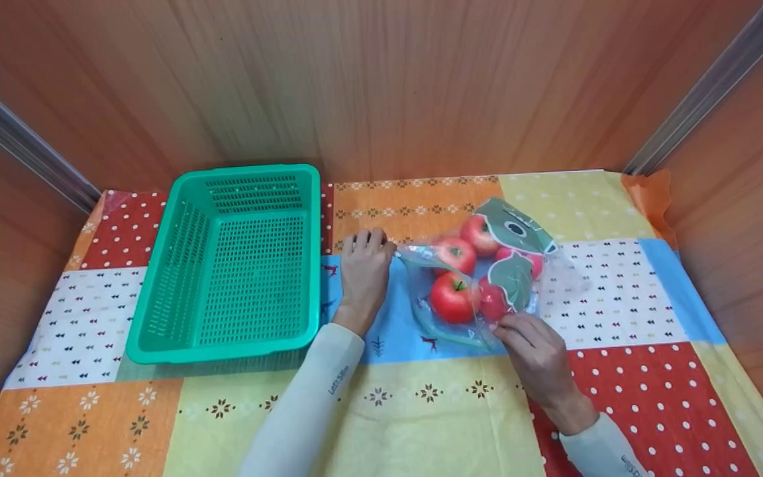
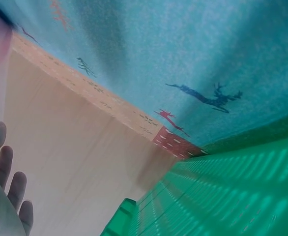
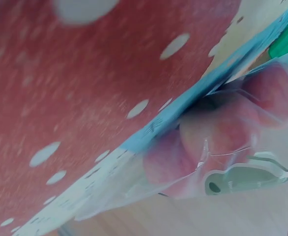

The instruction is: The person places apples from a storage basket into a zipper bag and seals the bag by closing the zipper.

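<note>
A clear plastic bag point(image 1: 421, 301) with green leaf-like printed patches lies on the cloth and holds several red apples point(image 1: 454, 298). Its mouth faces left and stands partly spread. My left hand point(image 1: 365, 278) pinches the far corner of the mouth between thumb and fingers. At the near side of the mouth, my right hand point(image 1: 539, 358) pinches the bag's edge. In the right wrist view the apples point(image 3: 220, 130) show through the plastic, with a fingertip at the right border. The left wrist view catches the fingers of my left hand point(image 2: 9, 184) at its lower left.
A green perforated plastic basket point(image 1: 315, 265) stands left of my left hand, with nothing in it. A patchwork-patterned cloth point(image 1: 414, 424) covers the table. Wood-grain panels point(image 1: 381, 86) rise behind and on both sides.
</note>
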### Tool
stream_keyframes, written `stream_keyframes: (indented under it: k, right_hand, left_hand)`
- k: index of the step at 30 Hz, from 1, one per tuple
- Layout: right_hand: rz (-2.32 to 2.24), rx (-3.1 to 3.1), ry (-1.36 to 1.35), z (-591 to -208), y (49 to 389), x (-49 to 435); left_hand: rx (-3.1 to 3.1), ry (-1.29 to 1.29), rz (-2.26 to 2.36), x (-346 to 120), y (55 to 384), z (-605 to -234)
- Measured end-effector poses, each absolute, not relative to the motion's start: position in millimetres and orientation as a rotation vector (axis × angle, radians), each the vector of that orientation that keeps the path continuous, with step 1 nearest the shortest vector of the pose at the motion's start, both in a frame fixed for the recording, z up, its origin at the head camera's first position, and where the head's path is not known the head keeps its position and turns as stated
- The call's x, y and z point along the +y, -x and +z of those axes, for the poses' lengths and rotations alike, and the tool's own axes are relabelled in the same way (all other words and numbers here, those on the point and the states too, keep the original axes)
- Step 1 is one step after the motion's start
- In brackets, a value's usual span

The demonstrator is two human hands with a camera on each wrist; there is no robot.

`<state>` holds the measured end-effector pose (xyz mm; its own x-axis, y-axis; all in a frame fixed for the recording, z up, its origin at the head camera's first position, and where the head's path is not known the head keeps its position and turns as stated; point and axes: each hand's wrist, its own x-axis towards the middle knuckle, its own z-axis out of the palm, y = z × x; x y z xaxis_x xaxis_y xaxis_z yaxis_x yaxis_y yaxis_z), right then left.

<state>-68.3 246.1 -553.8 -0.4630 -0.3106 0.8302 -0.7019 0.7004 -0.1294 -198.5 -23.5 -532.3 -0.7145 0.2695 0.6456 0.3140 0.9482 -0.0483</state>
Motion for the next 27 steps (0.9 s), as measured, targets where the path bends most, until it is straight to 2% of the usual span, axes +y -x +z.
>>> stream_keyframes:
  k: [12,27]
  right_hand:
    - [0.585,-1.92,-0.768,-550.6,70.1,256.7]
    - [0.557,-1.739,-0.701,-523.9,77.9,261.2]
  left_hand:
    - [-2.42,0.392,-0.144,-24.3,194.0,-525.8]
    - [-2.37,0.382,-0.255,-20.5,183.3,-507.1]
